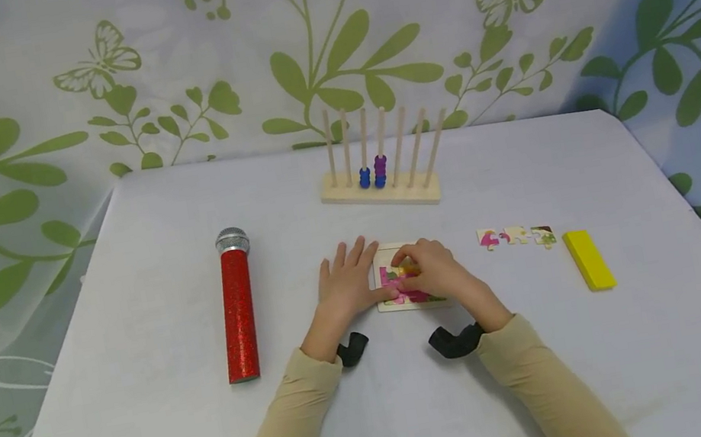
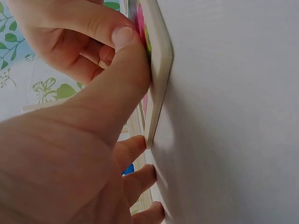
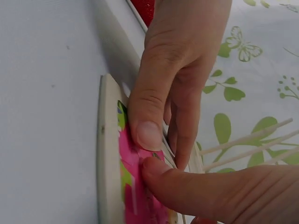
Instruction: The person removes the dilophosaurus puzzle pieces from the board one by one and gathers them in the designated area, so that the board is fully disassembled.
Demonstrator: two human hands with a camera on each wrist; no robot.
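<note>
A small jigsaw puzzle [image 1: 400,304] in a pale wooden frame lies on the table, its picture pink, green and yellow. My left hand [image 1: 346,287] rests at its left side with fingers spread; the left thumb [image 3: 148,133] presses on the pink picture. From the right, my right hand [image 1: 434,268] bends over the puzzle, its thumb and forefinger curled at a puzzle piece [image 1: 411,270] within the frame. The fingers hide most of that piece. In the right wrist view the right thumb [image 3: 163,175] touches the pink surface close to the left thumb.
Several loose puzzle pieces [image 1: 515,235] lie to the right, near a yellow block [image 1: 589,260]. A red glittery microphone [image 1: 238,314] lies on the left. Behind the puzzle stands a wooden peg rack [image 1: 382,196] with blue and purple beads. Black wrist mounts [image 1: 456,341] sit under the wrists.
</note>
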